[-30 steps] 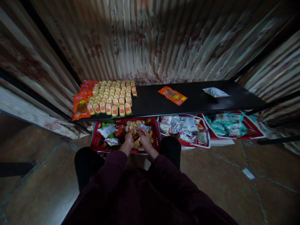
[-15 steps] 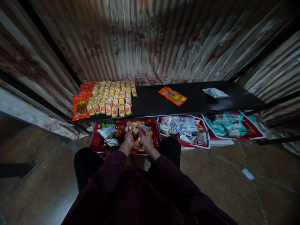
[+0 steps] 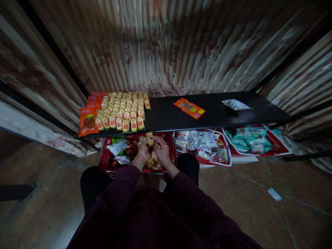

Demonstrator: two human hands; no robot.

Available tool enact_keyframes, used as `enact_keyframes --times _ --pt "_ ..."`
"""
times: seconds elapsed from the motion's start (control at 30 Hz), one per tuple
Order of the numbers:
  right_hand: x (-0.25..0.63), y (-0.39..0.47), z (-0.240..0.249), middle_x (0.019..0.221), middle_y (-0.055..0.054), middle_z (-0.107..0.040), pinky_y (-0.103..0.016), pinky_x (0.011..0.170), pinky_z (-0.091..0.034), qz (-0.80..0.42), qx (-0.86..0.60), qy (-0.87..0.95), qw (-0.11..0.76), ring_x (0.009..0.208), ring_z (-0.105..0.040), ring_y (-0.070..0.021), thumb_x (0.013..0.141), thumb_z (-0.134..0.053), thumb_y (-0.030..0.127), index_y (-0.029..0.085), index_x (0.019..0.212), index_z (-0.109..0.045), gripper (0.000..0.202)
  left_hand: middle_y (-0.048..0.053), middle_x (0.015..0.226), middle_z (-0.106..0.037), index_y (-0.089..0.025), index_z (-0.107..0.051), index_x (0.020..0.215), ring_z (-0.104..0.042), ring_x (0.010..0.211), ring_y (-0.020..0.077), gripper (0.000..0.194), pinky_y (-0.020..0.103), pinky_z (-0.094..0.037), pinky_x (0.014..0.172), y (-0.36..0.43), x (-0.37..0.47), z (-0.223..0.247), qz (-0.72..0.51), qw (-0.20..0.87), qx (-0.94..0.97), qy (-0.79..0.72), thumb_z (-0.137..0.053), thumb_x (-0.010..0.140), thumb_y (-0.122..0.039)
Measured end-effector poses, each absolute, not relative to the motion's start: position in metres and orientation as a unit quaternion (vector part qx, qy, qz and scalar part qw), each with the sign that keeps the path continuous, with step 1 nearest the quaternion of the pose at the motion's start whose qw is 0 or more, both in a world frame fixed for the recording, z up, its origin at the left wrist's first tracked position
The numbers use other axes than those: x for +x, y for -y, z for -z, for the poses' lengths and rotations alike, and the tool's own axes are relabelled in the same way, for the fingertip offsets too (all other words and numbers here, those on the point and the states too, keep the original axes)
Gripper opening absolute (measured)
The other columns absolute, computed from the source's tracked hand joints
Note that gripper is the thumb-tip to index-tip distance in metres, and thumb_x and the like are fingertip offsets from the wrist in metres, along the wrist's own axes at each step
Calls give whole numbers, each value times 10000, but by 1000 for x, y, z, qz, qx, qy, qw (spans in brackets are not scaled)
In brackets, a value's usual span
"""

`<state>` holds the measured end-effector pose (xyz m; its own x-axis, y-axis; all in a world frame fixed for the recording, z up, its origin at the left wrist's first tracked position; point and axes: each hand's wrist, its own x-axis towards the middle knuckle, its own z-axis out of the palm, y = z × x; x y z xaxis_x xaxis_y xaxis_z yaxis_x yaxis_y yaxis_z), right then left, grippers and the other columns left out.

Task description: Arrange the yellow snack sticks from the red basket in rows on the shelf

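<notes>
My left hand [image 3: 143,151] and my right hand [image 3: 161,150] are close together over the left red basket [image 3: 103,163]. Between their fingertips is a small yellow wrapped cake [image 3: 149,141], and the fingers of both hands are closed around it. More wrapped cakes [image 3: 156,164] lie in the basket under and between the hands. White-and-blue snack packets [image 3: 118,147] fill its left side. Rows of the same small cakes [image 3: 126,125] stand on the black shelf [image 3: 162,117], just beyond the basket. My palms and wrists hide part of the basket's contents.
Orange snack packets [image 3: 88,121] line the shelf's left end. Another orange packet [image 3: 189,108] and a white packet [image 3: 236,104] lie farther right. A red basket of white packets [image 3: 207,138] and one of green packets [image 3: 256,143] stand below. Black posts [image 3: 58,52] frame the shelf.
Both hands stay over the basket, with fingers shifting slightly around the cakes; a yellow cake now shows more clearly above the fingertips. The whole view has tilted a little.
</notes>
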<state>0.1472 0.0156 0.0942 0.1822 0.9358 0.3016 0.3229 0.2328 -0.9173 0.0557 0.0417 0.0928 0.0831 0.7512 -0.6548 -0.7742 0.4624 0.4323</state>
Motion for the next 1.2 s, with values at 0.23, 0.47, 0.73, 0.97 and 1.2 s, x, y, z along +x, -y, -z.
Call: enact_keyframes --times 0.23,0.47,0.73,0.97,1.2 --pt "152 -22 -94 1081 -75 -670 -354 977 -468 -254 -558 587 528 1031 -611 -182 740 -420 102 203 972 -695 374 28 609 -625 -133 -621 763 -651 704 164 109 288 -516 764 -46 58 -107 -510 757 -11 -409 -519 801 -121" --pt "152 -23 -92 1077 -91 -661 -356 959 -475 -232 -572 594 515 1010 -613 -187 749 -412 113 188 985 -688 371 17 635 -631 -158 -602 732 -654 748 182 39 310 -518 761 -47 56 -103 -512 758 18 -404 -634 717 -175" --pt "152 -23 -87 1067 -94 -670 -376 952 -472 -218 -608 590 485 993 -615 -208 781 -438 174 189 999 -686 330 19 642 -652 -156 -626 748 -657 736 185 112 317 -509 773 -48 53 -105 -495 763 19 -415 -680 701 -241" --pt "150 -23 -89 1100 -81 -680 -379 995 -446 -254 -609 585 472 1063 -609 -207 841 -415 225 205 1066 -675 344 21 672 -669 -155 -645 727 -646 735 179 201 297 -489 762 -47 54 -100 -528 746 48 -403 -775 609 -254" --pt "152 -25 -90 1113 -69 -683 -394 974 -459 -284 -611 572 468 1051 -624 -216 869 -444 304 234 1072 -675 316 -18 654 -637 -157 -613 699 -584 629 107 291 245 -441 680 -52 58 -92 -567 716 74 -400 -823 510 -227"
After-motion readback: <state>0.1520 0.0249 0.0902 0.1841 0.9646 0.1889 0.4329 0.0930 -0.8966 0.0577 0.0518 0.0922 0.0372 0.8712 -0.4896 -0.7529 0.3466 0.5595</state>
